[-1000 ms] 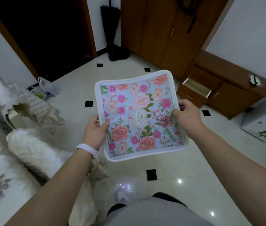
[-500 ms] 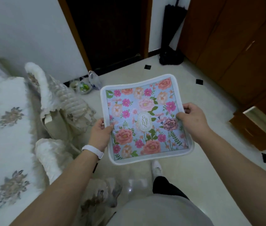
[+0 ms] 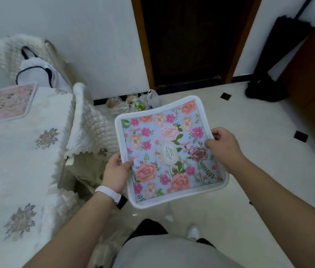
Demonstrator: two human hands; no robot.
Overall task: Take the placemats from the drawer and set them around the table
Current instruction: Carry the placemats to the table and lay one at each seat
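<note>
Floral placemat held over the floor

Left hand (image 3: 116, 172) and right hand (image 3: 222, 143) pinch the placemat (image 3: 169, 149) at its nine and three o'clock edges; the table (image 3: 17, 171) lies at nine o'clock.

pink placemat (image 3: 8, 102) blurred, table (image 3: 17, 171) cut off left, floor clutter (image 3: 133, 103) indistinct

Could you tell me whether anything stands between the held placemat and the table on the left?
A covered chair stands at the table's edge, between it and the blue floral placemat gripped by the left hand and right hand.
</note>
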